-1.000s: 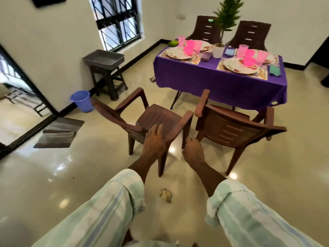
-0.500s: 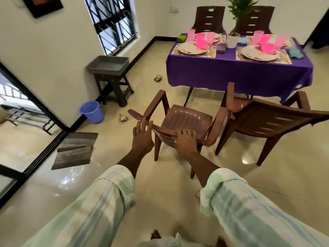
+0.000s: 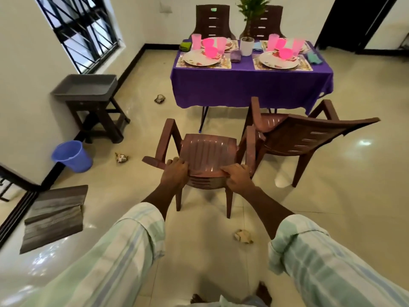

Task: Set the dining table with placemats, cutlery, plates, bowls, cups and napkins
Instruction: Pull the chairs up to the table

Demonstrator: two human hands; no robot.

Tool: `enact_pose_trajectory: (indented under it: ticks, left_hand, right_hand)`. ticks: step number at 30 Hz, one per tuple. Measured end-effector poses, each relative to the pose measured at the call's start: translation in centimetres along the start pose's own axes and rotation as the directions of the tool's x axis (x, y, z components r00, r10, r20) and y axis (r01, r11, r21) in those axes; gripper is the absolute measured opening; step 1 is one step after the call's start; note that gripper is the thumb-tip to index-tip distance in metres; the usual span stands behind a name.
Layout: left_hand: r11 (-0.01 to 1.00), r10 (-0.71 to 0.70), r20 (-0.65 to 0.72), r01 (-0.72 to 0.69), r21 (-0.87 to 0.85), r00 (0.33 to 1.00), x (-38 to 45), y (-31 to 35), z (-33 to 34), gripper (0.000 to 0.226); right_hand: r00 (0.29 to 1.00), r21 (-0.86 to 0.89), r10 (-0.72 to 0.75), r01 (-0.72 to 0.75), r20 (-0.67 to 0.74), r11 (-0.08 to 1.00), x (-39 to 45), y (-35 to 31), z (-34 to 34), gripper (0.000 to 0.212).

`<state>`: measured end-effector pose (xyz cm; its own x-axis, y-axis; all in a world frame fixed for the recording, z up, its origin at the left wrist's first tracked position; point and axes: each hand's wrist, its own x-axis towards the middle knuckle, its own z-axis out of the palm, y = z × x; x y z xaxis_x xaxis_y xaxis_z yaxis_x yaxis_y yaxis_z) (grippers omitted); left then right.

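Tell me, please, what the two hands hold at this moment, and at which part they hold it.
Both hands hold the near brown chair by the top edge of its backrest: the left hand near its left end, the right hand near its right end.

Glossy tiled floor (image 3: 345, 191), ribbed plastic chair (image 3: 208, 151), purple cloth tablecloth (image 3: 250, 87)

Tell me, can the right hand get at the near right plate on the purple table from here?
Probably not. The right hand grips the top of the chair back, and that plate lies far beyond, across the chair's seat and a stretch of floor. The person would need to step closer first.
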<state>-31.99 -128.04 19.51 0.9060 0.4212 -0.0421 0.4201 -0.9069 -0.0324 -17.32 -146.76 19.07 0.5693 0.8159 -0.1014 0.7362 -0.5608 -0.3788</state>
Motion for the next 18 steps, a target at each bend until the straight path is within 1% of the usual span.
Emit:
enact_pose_trajectory:
  ticks: [2, 4, 6, 8, 11, 15, 18]
  left_hand:
    - [1.000, 0.016, 0.009, -0.016, 0.012, 1.000, 0.3, -0.3, 0.5, 0.034]
    - [0.999, 0.042, 0.035, -0.043, 0.032, 0.999, 0.7, -0.6, 0.9, 0.035]
    - [0.997, 0.066, 0.058, -0.068, 0.045, 0.996, 1.1, -0.9, 1.2, 0.028]
    - [0.995, 0.083, 0.069, -0.087, 0.051, 0.994, 1.6, -1.1, 1.2, 0.020]
    - [0.989, 0.127, 0.075, -0.132, 0.068, 0.989, 2.9, -0.9, 1.4, 0.018]
    - [0.986, 0.160, 0.067, -0.163, 0.038, 0.985, 6.1, -0.2, 1.4, 0.021]
    - [0.985, 0.168, 0.055, -0.169, 0.017, 0.984, 9.1, -0.7, 1.3, 0.023]
  right_hand:
    - [1.000, -0.053, 0.008, -0.007, 0.008, 0.999, 0.1, 0.1, -0.3, 0.034]
    - [0.999, -0.177, 0.031, -0.026, 0.024, 0.984, 0.4, 0.1, -0.4, 0.025]
    - [0.997, -0.292, 0.077, -0.065, 0.028, 0.954, 0.8, 0.1, -0.1, 0.022]
    - [0.996, -0.347, 0.086, -0.081, -0.001, 0.934, 1.5, 0.7, 0.5, 0.022]
    - [0.996, -0.367, 0.060, -0.080, -0.063, 0.927, 2.5, 2.1, 0.5, 0.019]
    - [0.994, -0.329, 0.078, -0.097, -0.071, 0.939, 4.9, 4.1, -1.0, 0.013]
    - [0.994, -0.310, 0.074, -0.095, -0.079, 0.946, 7.7, 4.9, -2.0, 0.015]
